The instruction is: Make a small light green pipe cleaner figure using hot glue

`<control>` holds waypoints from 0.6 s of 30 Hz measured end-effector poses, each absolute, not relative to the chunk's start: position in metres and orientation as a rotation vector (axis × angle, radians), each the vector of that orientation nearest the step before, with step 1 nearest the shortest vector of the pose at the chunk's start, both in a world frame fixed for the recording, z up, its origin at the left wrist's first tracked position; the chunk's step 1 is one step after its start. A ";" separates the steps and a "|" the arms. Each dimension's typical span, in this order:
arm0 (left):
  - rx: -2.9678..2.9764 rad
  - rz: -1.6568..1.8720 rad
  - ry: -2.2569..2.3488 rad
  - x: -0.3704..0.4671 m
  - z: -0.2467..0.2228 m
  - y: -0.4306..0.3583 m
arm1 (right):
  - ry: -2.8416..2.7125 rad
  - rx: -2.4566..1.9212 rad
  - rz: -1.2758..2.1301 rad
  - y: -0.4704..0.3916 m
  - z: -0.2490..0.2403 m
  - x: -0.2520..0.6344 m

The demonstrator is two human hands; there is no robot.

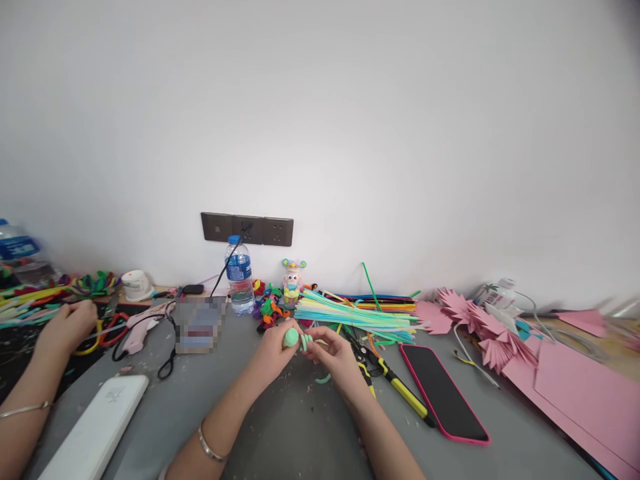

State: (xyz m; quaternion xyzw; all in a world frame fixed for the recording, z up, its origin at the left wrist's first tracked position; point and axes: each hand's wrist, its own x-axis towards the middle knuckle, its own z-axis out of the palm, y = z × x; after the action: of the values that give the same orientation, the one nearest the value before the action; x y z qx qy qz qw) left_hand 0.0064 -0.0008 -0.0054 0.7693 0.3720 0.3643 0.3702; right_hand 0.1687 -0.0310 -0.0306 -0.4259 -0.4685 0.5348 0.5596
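In the middle of the view, my left hand (276,352) holds a light green coiled piece (290,337) with a rounded end facing the camera. Close beside it, my right hand (334,353) pinches a smaller light green coil (305,343) between thumb and fingers. The two hands nearly touch above the grey table (295,427). A short pale green curved strip (323,379) lies under my right hand. Just behind the hands are a bundle of pastel pipe cleaners (355,317) and a small toy figure (292,283).
Pliers with yellow handles (403,392) and a pink-edged phone (445,393) lie right; pink paper (585,387) is farther right. A water bottle (240,277) stands behind. At left are a white box (97,427), a glue gun (140,332) and another person's hand (73,327).
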 end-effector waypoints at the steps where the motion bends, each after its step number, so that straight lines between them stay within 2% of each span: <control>1: 1.979 0.943 0.953 0.006 -0.006 -0.001 | -1.104 -1.001 1.267 -0.031 -0.032 0.169; 18: 1.865 0.906 0.949 0.009 -0.007 -0.001 | -1.072 -1.022 1.213 -0.027 -0.035 0.169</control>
State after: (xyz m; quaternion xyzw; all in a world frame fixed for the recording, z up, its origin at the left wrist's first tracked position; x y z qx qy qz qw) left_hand 0.0085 -0.0008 -0.0069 0.7431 0.3782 0.3611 0.4175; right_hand 0.1694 -0.0273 -0.0350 -0.4366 -0.4577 0.5180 0.5758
